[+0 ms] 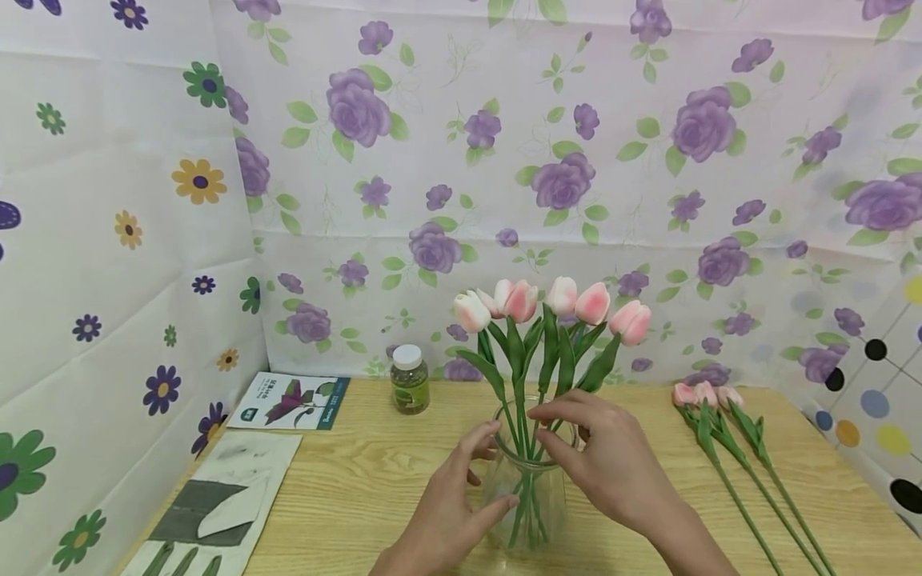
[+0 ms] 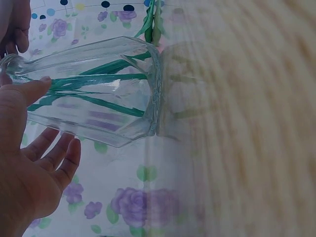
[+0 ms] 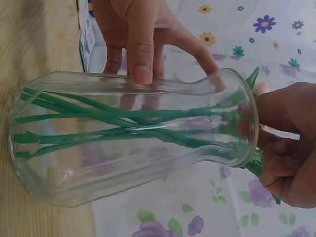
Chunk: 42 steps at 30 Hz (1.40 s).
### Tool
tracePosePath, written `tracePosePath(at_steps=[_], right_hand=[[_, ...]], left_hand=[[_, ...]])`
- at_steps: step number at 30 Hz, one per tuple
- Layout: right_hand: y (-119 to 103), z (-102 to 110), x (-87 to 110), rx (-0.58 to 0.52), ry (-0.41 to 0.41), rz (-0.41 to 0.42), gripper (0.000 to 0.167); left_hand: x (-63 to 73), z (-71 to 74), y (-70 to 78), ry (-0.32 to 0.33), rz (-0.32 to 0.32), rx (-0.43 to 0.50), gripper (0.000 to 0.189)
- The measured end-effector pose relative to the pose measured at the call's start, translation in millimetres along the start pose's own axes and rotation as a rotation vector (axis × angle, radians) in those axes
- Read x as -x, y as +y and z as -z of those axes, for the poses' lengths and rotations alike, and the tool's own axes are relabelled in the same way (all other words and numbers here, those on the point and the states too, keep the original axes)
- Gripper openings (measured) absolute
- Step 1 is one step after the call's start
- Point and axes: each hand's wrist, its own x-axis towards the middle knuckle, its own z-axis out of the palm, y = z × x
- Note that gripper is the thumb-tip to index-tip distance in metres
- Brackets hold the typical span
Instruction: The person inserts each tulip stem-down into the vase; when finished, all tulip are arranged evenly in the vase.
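Note:
A clear glass vase (image 1: pixel 551 500) stands upright on the table, holding several pink-and-white artificial tulips (image 1: pixel 520 302). Their green stems (image 3: pixel 74 117) cross inside the glass in the right wrist view. My left hand (image 1: pixel 450 500) holds the vase from the left, thumb on the near side and fingers round the far side. In the left wrist view, that thumb (image 2: pixel 37 89) lies against the glass (image 2: pixel 106 131). At the mouth of the vase, my right hand (image 1: pixel 612 460) pinches among the tulip stems with thumb and index finger; exactly which stem is hidden.
Three more tulips (image 1: pixel 738 472) lie on the wooden table (image 1: pixel 360 456) at the right. Behind and left of the vase stands a white-capped jar (image 1: pixel 410 380). A printed booklet (image 1: pixel 288 402) and a grey-and-white sheet (image 1: pixel 216 504) lie at the left. Flowered cloth (image 1: pixel 468 192) hangs behind.

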Motion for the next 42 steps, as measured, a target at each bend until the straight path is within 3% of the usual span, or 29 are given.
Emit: tracePosePath(at_steps=[10, 24, 29, 38, 42], right_hand=[[14, 26, 5.7, -0.086, 0.114, -0.001, 0.025], [60, 60, 15.2, -0.151, 0.246, -0.154, 0.018], [80, 74, 21.1, -0.135, 0.233, -0.242, 0.013], [116, 94, 32.9, -0.144, 0.1, -0.425, 0.03], [133, 99, 39.2, -0.165, 0.071, -0.448, 0.032]], left_hand=[[-0.2, 0.4, 1.3, 0.008, -0.005, -0.007, 0.083], [0.1, 1.0, 1.9, 0.019, 0.006, -0.02, 0.084], [-0.4, 0.4, 1.4, 0.009, 0.015, -0.013, 0.085], [0.4, -0.4, 2.3, 0.002, 0.019, -0.009, 0.084], [0.9, -0.6, 2.8, 0.004, 0.015, -0.009, 0.084]])
